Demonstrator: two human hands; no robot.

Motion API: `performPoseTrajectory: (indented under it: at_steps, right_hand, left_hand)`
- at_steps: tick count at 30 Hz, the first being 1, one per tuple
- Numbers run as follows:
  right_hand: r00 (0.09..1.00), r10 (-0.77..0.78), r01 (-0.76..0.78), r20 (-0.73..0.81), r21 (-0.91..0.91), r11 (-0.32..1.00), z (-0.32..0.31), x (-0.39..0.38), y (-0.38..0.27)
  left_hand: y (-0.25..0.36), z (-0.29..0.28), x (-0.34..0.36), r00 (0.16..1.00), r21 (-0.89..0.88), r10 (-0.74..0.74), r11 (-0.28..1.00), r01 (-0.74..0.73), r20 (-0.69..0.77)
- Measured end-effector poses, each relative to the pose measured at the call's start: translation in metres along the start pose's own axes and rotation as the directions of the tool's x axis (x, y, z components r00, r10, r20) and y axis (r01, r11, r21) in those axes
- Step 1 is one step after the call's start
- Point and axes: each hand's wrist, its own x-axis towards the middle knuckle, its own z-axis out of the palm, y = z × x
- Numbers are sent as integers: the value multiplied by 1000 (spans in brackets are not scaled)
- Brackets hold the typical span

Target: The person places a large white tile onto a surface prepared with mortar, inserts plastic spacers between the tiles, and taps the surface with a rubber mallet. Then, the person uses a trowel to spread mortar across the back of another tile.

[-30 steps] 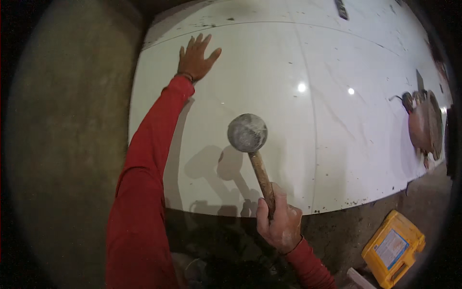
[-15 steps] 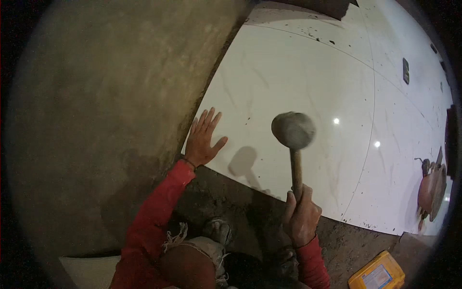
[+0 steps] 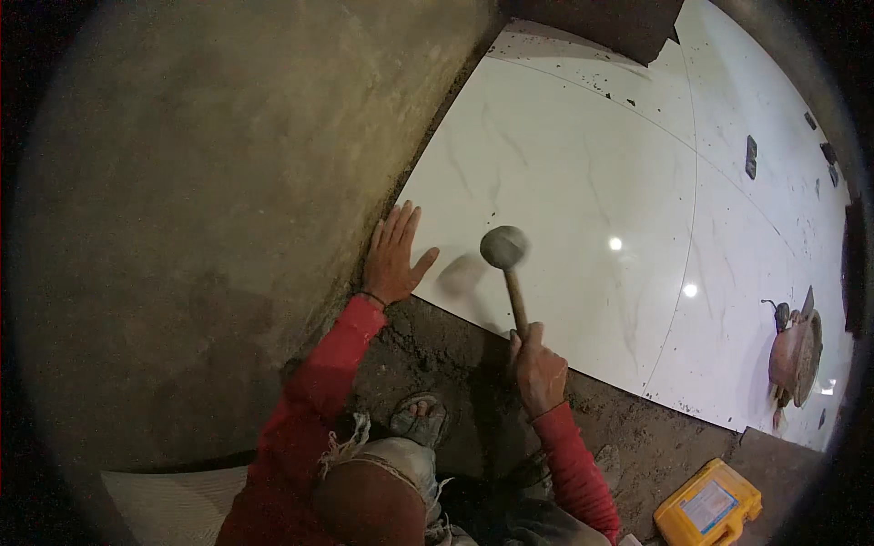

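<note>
My left hand [image 3: 393, 253] rests with fingers spread on the near-left corner of a large white marble-veined tile [image 3: 583, 209], beside the grey concrete along its left edge. My right hand [image 3: 542, 369] is closed round the wooden handle of a rubber mallet [image 3: 503, 246]. The round grey mallet head is held over the tile, right of my left hand, and casts a shadow on it; I cannot tell whether it touches the surface.
Grey concrete [image 3: 209, 182] fills the left. A pinkish basin with tools [image 3: 787, 359] sits on tiles at right; small dark pieces [image 3: 751, 156] lie farther back. A yellow jerrycan [image 3: 706, 500] lies lower right. A ribbed white panel [image 3: 173, 505] is lower left, a dark slab [image 3: 601, 27] at top.
The view has swung, showing more concrete and lower body. My left hand stays spread on the tile. Since half a second ago, my right hand has moved the mallet leftward and the head looks lower.
</note>
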Motion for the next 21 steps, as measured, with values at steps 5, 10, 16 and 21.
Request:
performPoseTrajectory:
  at_steps: [5,10,16,21]
  right_hand:
    - [996,-56,62,-77,81,995,1,-24,-16]
    - [980,119,-114,157,-42,993,6,-40,-9]
    - [995,34,-25,98,-95,995,3,-43,-5]
    - [993,-51,61,-107,86,994,7,-44,-5]
  left_hand:
    - [-6,-13,-40,995,43,-91,995,89,35]
    - [7,-3,-59,995,6,-100,995,101,-24]
    - [11,-3,-56,995,118,-100,988,96,24]
    - [21,-4,-61,983,90,-146,987,136,111]
